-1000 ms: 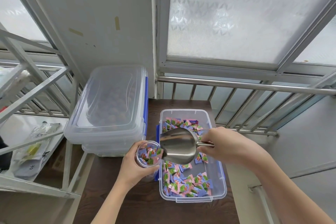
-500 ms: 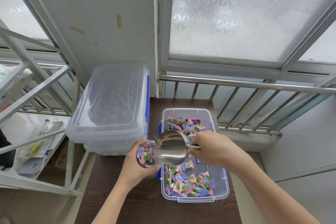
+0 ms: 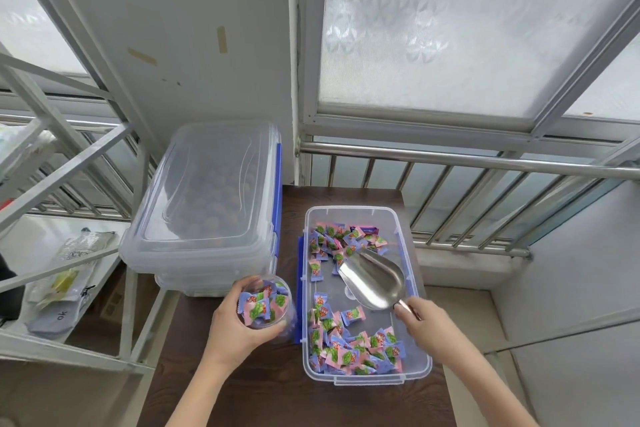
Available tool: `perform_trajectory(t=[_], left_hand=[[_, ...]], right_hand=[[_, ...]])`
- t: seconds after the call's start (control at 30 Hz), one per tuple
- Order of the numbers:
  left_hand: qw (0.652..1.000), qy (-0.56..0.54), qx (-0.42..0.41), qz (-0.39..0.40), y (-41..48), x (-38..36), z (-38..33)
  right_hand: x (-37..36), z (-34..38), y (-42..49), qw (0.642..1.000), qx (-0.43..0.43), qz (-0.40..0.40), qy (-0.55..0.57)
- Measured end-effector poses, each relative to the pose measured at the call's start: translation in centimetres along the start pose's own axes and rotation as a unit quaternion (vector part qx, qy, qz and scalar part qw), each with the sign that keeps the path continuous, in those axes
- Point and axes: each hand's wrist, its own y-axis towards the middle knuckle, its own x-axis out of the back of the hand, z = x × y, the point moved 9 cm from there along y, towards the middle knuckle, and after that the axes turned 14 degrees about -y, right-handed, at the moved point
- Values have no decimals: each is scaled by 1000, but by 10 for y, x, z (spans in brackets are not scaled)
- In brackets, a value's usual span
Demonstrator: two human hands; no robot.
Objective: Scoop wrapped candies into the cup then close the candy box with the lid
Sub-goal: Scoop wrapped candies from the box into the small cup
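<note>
A clear candy box (image 3: 420, 291) stands open on the dark wooden table (image 3: 242, 388), holding several pink, purple and green wrapped candies (image 3: 356, 350). My right hand (image 3: 426, 326) grips the handle of an empty metal scoop (image 3: 372, 279), which lies inside the box with its mouth toward the far candies. My left hand (image 3: 235, 329) is wrapped around a clear cup (image 3: 265, 302), filled with candies, just left of the box. The lid on top of the stacked boxes (image 3: 204, 184) may be the candy box's lid; I cannot tell.
Stacked clear storage boxes (image 3: 207, 253) with blue latches sit at the table's back left. A metal railing (image 3: 467, 163) and frosted window run behind. A white metal rack (image 3: 69, 163) with packets on a shelf stands to the left.
The scoop has swung away from the cup's mouth, to the right and down into the box, now empty. The cup has stayed beside the box with more candies in it.
</note>
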Motion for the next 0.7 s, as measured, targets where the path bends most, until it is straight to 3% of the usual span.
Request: perform_trajectory(t=[0.2, 0.43, 0.7], left_hand=[[998, 55, 5, -43, -4, 31, 14], [994, 92, 48, -35, -4, 12, 34], [994, 89, 63, -23, 4, -14, 46]], right_hand=[[-76, -35, 24, 976, -87, 37, 194], [-109, -28, 46, 951, -134, 22, 279], [-125, -23, 57, 956, -160, -17, 247]])
